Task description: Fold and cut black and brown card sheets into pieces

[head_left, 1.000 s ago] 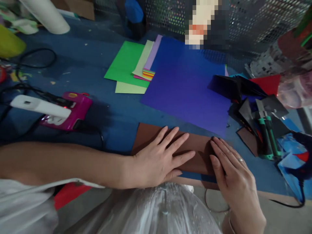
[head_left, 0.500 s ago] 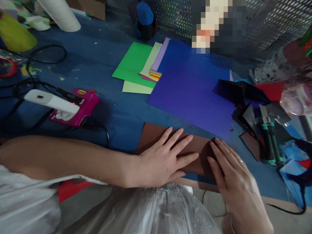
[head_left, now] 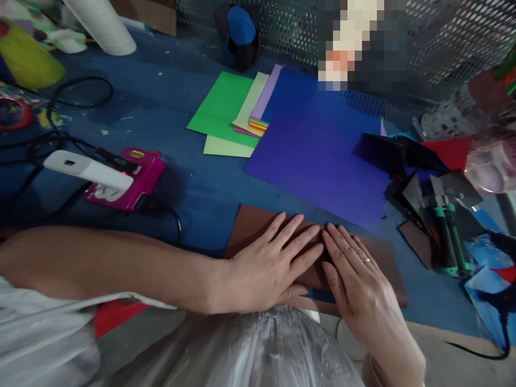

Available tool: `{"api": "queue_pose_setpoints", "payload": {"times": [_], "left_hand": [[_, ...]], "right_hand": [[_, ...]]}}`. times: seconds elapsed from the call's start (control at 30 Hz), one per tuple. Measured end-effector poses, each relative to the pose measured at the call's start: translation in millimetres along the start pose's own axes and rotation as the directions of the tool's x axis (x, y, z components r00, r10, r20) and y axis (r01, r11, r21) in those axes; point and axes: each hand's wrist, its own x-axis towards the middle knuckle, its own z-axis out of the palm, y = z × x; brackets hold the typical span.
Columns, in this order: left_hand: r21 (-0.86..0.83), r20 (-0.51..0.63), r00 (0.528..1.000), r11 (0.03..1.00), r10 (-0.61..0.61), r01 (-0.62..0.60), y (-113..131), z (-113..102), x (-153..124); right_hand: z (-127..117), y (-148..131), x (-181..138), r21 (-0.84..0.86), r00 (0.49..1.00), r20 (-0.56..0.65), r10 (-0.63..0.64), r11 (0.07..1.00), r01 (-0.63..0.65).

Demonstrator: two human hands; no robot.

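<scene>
A brown sheet of paper [head_left: 381, 266], seemingly folded into a long strip, lies near the table's front edge. My left hand [head_left: 274, 263] presses flat on its left and middle part with fingers spread. Beside it, my right hand [head_left: 358, 274] also lies flat on the strip, fingers stretched out and wearing a ring; its fingertips almost meet the left fingers. Both palms hide much of the paper. Just beyond the strip lies a large blue-violet sheet of paper [head_left: 318, 156].
Green paper [head_left: 226, 107] and other coloured sheets lie at the back. A magenta power adapter [head_left: 145, 180] with a white plug and black cables sits left. Green-handled pliers [head_left: 447, 236] rest on dark paper scraps at right. A white roll [head_left: 105, 27] stands at the back left.
My right hand has slid left along the brown paper toward my left hand, uncovering the strip's right end. My left hand stays in place.
</scene>
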Motion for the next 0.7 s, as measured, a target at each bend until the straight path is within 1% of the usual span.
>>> {"api": "queue_pose_setpoints", "payload": {"times": [0.1,0.23,0.43,0.6,0.7], "left_hand": [[0.042,-0.002,1.000,0.999,0.003,-0.003,1.3,-1.9,-2.0],[0.081,0.035,0.999,0.997,-0.017,0.014,2.0,-5.8,-6.3],[0.111,0.047,0.997,0.992,-0.058,0.053,-5.0,-12.8,-18.8],[0.167,0.007,0.994,0.980,-0.109,0.106,-12.9,-15.3,-35.3],[0.184,-0.027,0.993,0.975,-0.119,0.122,-13.8,-15.2,-45.0]], "right_hand": [[-0.3,-0.6,0.9,0.006,1.000,-0.009,0.003,1.000,-0.003],[0.3,-1.1,1.4,-0.001,1.000,-0.019,0.006,1.000,-0.006],[1.0,-1.9,2.5,-0.026,0.999,-0.042,-0.002,1.000,0.000],[1.4,-2.4,3.2,-0.032,0.999,-0.052,-0.001,0.999,-0.001],[1.5,-2.4,2.4,-0.026,0.999,-0.046,0.009,1.000,-0.010]]}}
